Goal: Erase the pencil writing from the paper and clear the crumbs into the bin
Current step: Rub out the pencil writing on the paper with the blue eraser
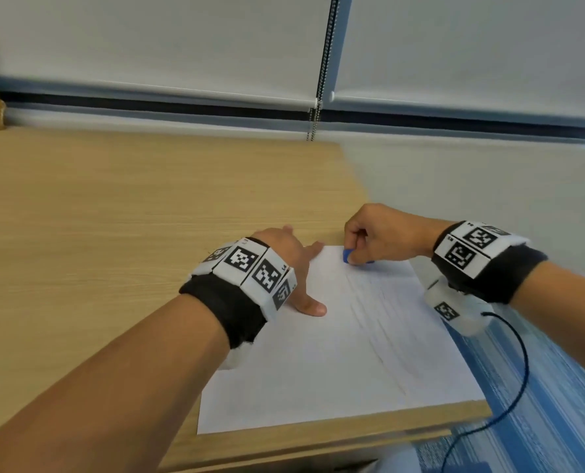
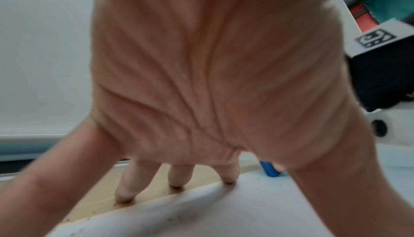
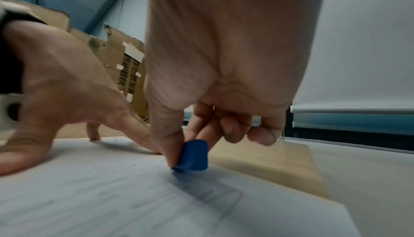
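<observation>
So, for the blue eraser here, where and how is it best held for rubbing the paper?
As the right hand has it: pinch the blue eraser by its two broad faces near the rounded top, coming from above. It stands tilted with its lower edge on the paper, so that edge stays free to rub.

Head view: high, looking forward and down over both forearms onto the desk [image 1: 79, 216], window blinds [image 1: 147, 39] beyond; widest coverage. Left wrist view: very close under the left hand [image 2: 212, 72], facing along its spread fingers, low to the paper [image 2: 257, 210]. Right wrist view: equally low and close, facing along the right hand [image 3: 224, 55] to its pinch on the blue eraser [image 3: 193, 155]. Shared: all three take in the paper around that pinch; each wrist view also catches the opposite wrist or hand.
</observation>
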Available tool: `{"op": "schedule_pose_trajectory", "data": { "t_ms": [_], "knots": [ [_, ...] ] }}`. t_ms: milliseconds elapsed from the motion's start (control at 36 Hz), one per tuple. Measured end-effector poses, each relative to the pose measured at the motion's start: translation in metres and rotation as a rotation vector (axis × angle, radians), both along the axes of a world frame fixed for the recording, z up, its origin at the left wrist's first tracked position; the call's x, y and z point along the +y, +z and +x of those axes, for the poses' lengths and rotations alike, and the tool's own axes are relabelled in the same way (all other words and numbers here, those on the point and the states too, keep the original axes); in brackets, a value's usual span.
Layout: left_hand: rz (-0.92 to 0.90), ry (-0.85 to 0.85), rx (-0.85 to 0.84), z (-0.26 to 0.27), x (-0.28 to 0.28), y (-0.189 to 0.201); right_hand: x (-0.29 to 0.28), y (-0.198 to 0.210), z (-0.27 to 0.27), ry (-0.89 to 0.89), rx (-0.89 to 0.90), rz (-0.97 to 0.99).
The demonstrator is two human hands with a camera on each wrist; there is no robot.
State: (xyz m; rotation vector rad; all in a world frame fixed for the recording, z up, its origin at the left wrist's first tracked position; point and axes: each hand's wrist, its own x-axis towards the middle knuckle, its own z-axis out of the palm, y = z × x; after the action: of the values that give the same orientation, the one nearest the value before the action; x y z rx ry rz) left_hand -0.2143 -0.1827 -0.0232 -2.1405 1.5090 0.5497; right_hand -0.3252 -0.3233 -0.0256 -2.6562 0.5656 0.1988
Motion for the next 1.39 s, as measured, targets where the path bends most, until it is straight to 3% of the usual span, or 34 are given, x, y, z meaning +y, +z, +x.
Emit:
{"op": "schedule_pose_trajectory", "data": {
  "t_ms": [167, 333, 472, 611, 750, 917, 1083, 1222, 1389],
  "knots": [
    [-0.003, -0.010, -0.008, 0.000, -0.001, -0.002, 0.013, -0.004, -0.001, 0.098, 0.065, 0.096],
    [-0.032, -0.017, -0.024, 0.001, 0.002, -0.003, -0.001, -0.003, 0.007, -0.021, -0.042, -0.025],
    [-0.011, -0.010, -0.018, 0.000, 0.002, -0.002, 0.008, 0.000, 0.002, 0.098, 0.100, 0.132],
    [-0.005, 0.000, -0.020, -0.001, 0.002, -0.001, -0.002, 0.001, 0.009, -0.021, -0.018, -0.009],
    [-0.017, -0.017, -0.029, 0.000, 0.001, -0.002, 0.009, 0.006, 0.008, 0.117, 0.142, 0.115],
    [-0.020, -0.026, -0.040, 0.002, -0.001, -0.007, 0.002, -0.004, 0.016, 0.027, -0.041, 0.002],
    [0.002, -0.014, -0.035, 0.001, -0.002, -0.005, 0.006, 0.002, 0.010, 0.127, 0.109, 0.133],
    [0.009, 0.008, -0.030, 0.001, -0.001, -0.006, -0.001, -0.002, 0.016, 0.029, -0.047, 0.005],
    [0.040, 0.019, -0.008, 0.002, -0.002, -0.004, 0.013, 0.004, 0.004, 0.164, 0.209, 0.198]
  ]
}}
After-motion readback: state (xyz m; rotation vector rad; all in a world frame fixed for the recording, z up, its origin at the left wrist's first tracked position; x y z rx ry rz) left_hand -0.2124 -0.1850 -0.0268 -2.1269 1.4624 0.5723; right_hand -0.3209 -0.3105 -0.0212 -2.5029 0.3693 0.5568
